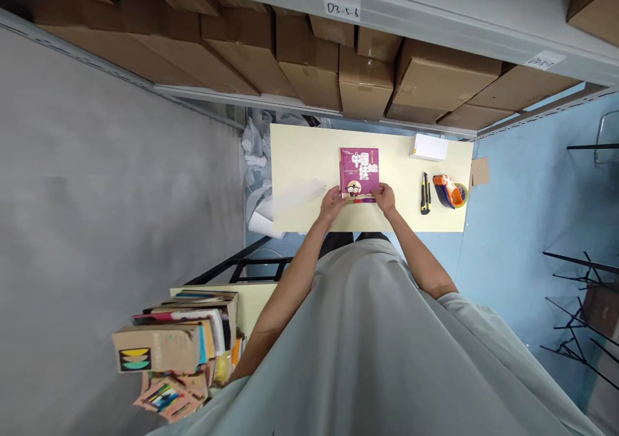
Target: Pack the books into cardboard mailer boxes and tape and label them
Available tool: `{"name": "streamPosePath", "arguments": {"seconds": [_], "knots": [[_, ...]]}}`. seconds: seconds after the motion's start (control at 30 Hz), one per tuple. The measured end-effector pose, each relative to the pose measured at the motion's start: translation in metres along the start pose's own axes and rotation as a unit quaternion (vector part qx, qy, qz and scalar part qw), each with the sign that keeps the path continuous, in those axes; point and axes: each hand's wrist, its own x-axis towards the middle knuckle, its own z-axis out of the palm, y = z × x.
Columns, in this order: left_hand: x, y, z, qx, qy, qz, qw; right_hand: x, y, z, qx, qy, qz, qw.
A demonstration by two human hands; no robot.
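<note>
A purple book (359, 168) with large white lettering on its cover lies over the pale yellow table (304, 165), front cover up. My left hand (333, 204) grips its lower left corner, fingers closed at the edge. At the lower right corner, my right hand (384, 198) holds the same book with thumb and fingers. Whether the book rests flat or is slightly raised, I cannot tell.
On the table's right are a yellow-black utility knife (425, 193), an orange tape dispenser (449, 191) and a white box (429, 147). Cardboard boxes (366, 81) fill the shelf beyond. Stacked books (169, 342) stand behind my left arm.
</note>
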Motion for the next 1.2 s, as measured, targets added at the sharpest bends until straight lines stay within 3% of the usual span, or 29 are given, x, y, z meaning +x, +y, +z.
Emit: {"name": "streamPosePath", "arguments": {"seconds": [0.1,0.3,0.43,0.53,0.77,1.03,1.2], "knots": [[0.000,0.018,0.004,0.007,-0.004,-0.027,1.000,-0.003,-0.008,-0.001,0.003,-0.018,0.014,1.000],[-0.015,0.041,-0.004,-0.040,-0.058,0.023,0.997,-0.021,-0.025,-0.010,0.068,-0.083,0.006,0.994],[-0.047,0.054,-0.019,-0.055,-0.139,0.029,0.988,-0.049,-0.043,-0.034,0.199,-0.152,-0.022,0.968],[-0.070,0.069,-0.028,-0.064,-0.164,0.045,0.983,-0.076,-0.059,-0.059,0.233,-0.162,-0.080,0.955],[-0.099,0.110,-0.033,-0.049,-0.132,0.100,0.985,-0.132,-0.092,-0.099,0.231,-0.141,-0.167,0.948],[-0.139,0.143,-0.040,-0.030,-0.137,0.152,0.978,-0.161,-0.108,-0.106,0.254,-0.147,-0.189,0.937],[-0.146,0.155,-0.042,0.001,-0.137,0.169,0.976,-0.172,-0.116,-0.109,0.282,-0.161,-0.190,0.927]]}}
